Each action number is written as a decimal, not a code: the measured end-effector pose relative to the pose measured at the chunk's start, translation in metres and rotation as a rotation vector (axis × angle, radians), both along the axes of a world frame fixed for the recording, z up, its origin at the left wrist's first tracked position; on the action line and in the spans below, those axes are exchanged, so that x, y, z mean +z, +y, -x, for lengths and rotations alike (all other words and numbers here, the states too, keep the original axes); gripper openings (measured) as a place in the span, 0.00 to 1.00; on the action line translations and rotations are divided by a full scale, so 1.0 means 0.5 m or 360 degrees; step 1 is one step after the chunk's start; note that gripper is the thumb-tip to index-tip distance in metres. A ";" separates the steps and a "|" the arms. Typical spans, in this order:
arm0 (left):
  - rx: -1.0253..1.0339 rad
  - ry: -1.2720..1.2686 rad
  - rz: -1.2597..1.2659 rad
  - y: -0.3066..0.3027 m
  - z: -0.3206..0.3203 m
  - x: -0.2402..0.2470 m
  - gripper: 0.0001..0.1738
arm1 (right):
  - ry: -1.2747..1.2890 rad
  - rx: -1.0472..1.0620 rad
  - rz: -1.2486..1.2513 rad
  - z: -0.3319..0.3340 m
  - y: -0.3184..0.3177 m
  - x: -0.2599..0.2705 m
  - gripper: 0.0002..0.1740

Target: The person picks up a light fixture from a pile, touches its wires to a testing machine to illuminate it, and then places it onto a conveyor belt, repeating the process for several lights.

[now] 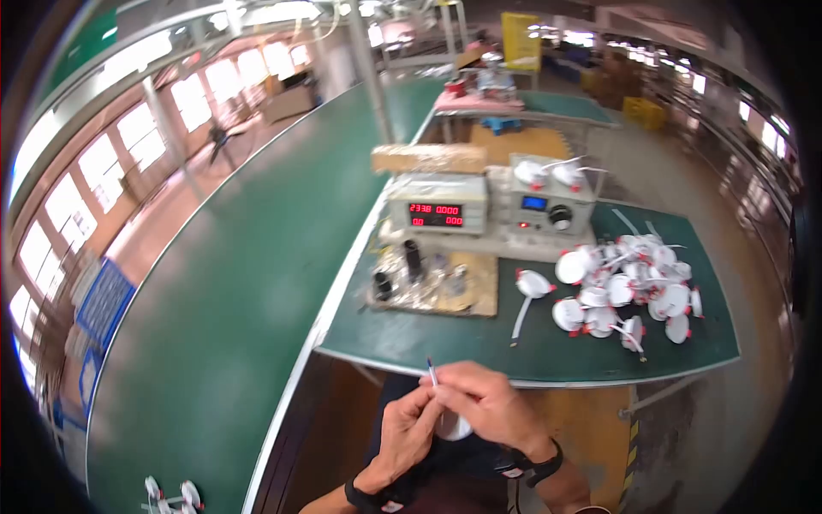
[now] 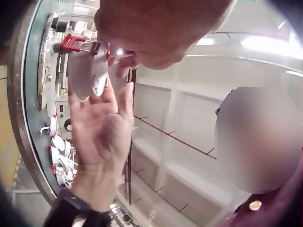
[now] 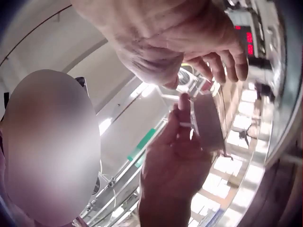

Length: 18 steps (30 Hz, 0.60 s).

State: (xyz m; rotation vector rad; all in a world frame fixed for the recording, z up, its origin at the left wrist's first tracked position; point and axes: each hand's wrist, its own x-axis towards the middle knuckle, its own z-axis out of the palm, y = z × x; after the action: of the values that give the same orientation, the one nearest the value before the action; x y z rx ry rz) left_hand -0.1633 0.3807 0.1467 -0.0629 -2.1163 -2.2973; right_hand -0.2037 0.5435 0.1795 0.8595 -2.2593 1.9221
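Note:
In the head view, my left hand (image 1: 409, 435) and right hand (image 1: 497, 411) meet at the table's front edge, thumbs and fingertips pinching a thin white cable (image 1: 434, 375) with a dark bluish tip pointing up. A round white lamp (image 1: 454, 427) hangs below, between the hands. The left wrist view shows the lamp (image 2: 84, 78) with a red clip (image 2: 75, 43), my left hand (image 2: 161, 28) above and right hand (image 2: 102, 127) below. In the right wrist view the lamp (image 3: 208, 122) is beside my left hand (image 3: 173, 170), under my right hand (image 3: 161, 38); the exact fingertip contact is partly hidden.
Many white lamps (image 1: 620, 289) with red clips lie piled on the table's right; a single lamp (image 1: 533, 283) lies apart. Behind stand a meter (image 1: 438, 206) and a control box (image 1: 555, 201). A fixture board (image 1: 475, 300) is at left, beside a long green belt (image 1: 248, 291).

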 end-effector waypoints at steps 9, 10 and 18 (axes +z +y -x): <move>0.0158 0.0501 0.0563 0.018 0.014 0.076 0.14 | -0.0088 -0.0367 -0.0065 -0.056 0.085 -0.003 0.09; 0.0085 0.0508 0.0526 0.014 0.026 0.090 0.13 | 0.0150 -0.0396 -0.0188 -0.053 0.081 -0.005 0.07; -0.0111 0.0099 -0.0111 0.032 0.067 0.069 0.07 | -0.0043 -0.0304 -0.0046 -0.061 0.070 -0.023 0.07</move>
State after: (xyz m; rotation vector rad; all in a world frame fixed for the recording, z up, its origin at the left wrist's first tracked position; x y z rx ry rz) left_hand -0.1967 0.3968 0.1814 -0.2076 -2.0344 -2.3717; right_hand -0.1735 0.5787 0.1678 0.5985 -2.2948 1.8330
